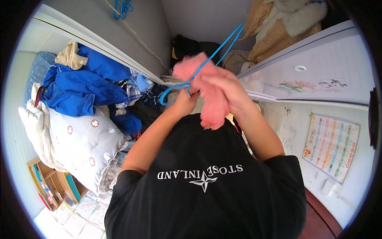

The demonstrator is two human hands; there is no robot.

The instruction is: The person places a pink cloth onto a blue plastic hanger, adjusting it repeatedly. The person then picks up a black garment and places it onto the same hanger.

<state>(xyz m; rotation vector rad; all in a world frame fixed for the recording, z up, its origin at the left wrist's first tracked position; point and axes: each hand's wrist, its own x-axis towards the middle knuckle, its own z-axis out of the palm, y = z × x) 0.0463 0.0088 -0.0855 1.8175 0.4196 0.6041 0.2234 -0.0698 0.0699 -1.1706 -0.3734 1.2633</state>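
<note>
Near the neck of a blue clothes hanger (220,46), my left hand (186,101) is closed around it. The hanger's hook curves out to the left of that hand, and its narrow far end reaches up to the right. A pink fluffy cloth item (213,104) lies partly behind the hanger, with one end hanging down in front of my black T-shirt (203,149). My right hand (229,86) grips this cloth from the right, its fingers lying across the fabric. Whether the cloth passes through the hanger I cannot tell.
Ahead is an open wardrobe with black items (185,46) low inside and a brown-and-white fleece garment (283,27) at right. More blue hangers (121,9) hang upper left. A sliding door (298,80) stands right. Blue clothes (77,86) and a clover-patterned pillow (80,134) are heaped left.
</note>
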